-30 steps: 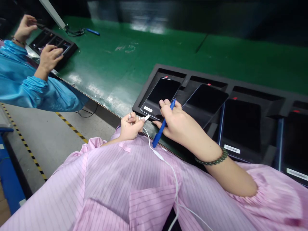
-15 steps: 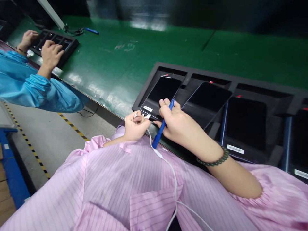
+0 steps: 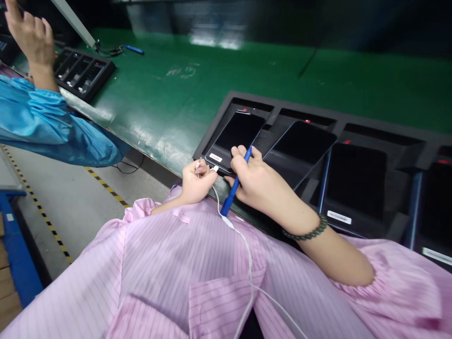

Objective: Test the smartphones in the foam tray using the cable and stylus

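Left hand [image 3: 196, 181] pinches a white cable plug [image 3: 215, 168] at the first phone's [image 3: 235, 139] port, seemingly not yet seated; right hand [image 3: 256, 181] grips a blue pen [image 3: 235, 183].

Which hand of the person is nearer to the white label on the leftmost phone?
Left. The left hand pinches the cable plug beside the label. The right hand, holding the blue pen, rests further along that phone.

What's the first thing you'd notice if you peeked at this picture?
Probably the two hands in the middle: the right hand holds a blue pen while resting on a dark phone, and the left hand pinches a white cable at the phone's near end. The phone lies in a long black tray of more phones on a bright green belt. At far left is another person's blue sleeve.
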